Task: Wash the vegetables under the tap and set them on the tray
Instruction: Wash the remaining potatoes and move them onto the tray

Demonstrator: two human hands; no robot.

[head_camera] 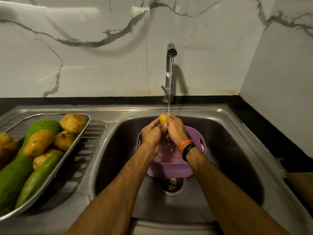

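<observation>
While water runs, potato (163,119) between both grips

In front of you a black worktop (264,119) carries a steel sink unit (228,114). On its ribbed drainboard (94,131) at your left sits a steel tray (74,143); a purple colander (169,172) rests in the basin (225,150).

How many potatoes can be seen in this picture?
6: one potato held by the left hand and right hand under the tap; five on the tray, at and. Others may be hidden under the green vegetables.
</observation>
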